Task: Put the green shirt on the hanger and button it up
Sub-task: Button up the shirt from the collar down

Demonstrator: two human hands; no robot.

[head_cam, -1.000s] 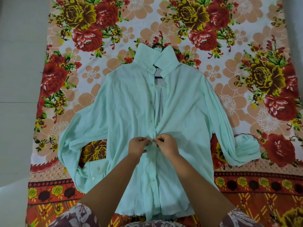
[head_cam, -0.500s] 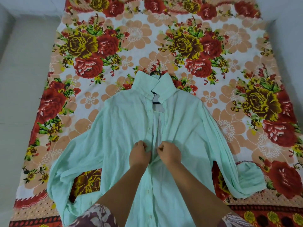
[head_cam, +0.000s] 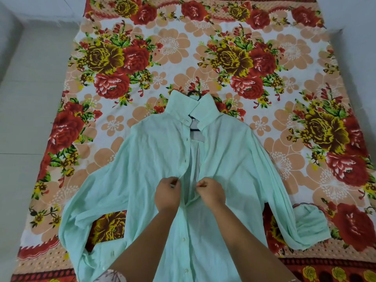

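The pale green shirt [head_cam: 234, 163] lies front-up on a floral sheet, sleeves spread to both sides. A dark hanger [head_cam: 195, 93] sits inside it; only its hook above the collar and a bit of its bar in the neck opening show. The lower front is buttoned; the upper front gapes open. My left hand [head_cam: 167, 193] pinches the left front edge at mid-chest. My right hand [head_cam: 210, 192] pinches the right front edge opposite, a small gap between the two.
The floral sheet [head_cam: 166, 49] covers the floor under the shirt. Pale floor tiles [head_cam: 30, 102] run along the left, and a light wall or floor strip [head_cam: 358, 37] on the right. The right cuff [head_cam: 309, 222] lies folded near the sheet's right side.
Both hands left the lower button and moved up the front opening to mid-chest, now slightly apart on the two edges. The camera tilted upward, showing more sheet.
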